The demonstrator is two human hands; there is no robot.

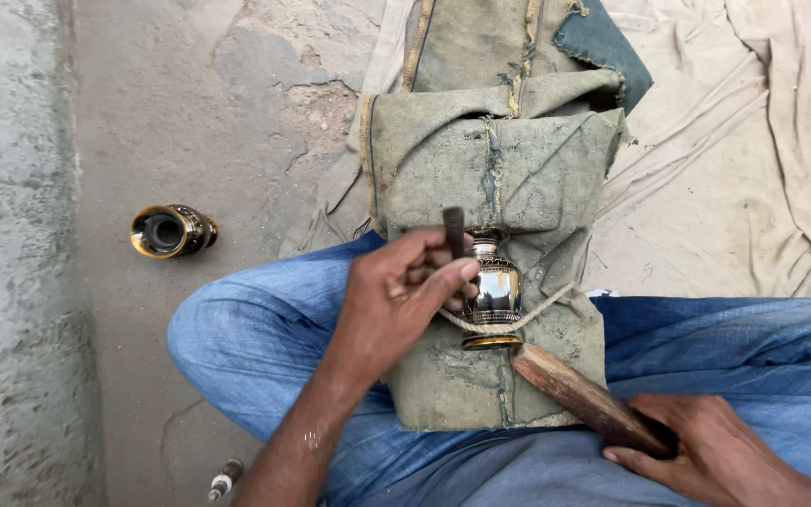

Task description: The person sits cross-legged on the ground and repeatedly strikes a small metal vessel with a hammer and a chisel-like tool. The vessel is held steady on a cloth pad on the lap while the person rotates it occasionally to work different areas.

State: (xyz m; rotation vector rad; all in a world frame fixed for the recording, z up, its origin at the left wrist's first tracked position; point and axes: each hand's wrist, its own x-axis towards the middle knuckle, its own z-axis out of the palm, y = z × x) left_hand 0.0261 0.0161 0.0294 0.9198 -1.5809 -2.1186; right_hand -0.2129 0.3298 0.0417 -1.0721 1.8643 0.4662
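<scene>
At the far left, a band of rough concrete floor (11,282) runs down the edge of the view. Just right of it, a small brass pot (171,231) lies on its side on the cracked ground, its dark mouth facing the camera, well apart from the person. Near the bottom edge, a small cylindrical object (222,481) lies on the ground beside the person's knee; what it is cannot be told.

The person sits cross-legged in blue jeans (265,329). The left hand (396,291) is curled shut around a short dark tool (454,230), whose tip sticks up above the fingers. The thumb presses against a shiny metal vase (495,286). The vase rests on a worn, greenish padded cloth (499,160) spread over the lap, and a rope (518,317) crosses its lower part, just above its brass base.

Further right, a wooden stick (584,399) slants from just below the vase's base down to the right hand (706,451), which is closed around its lower end. Behind, a pale sheet (734,141) covers the ground on the right.
</scene>
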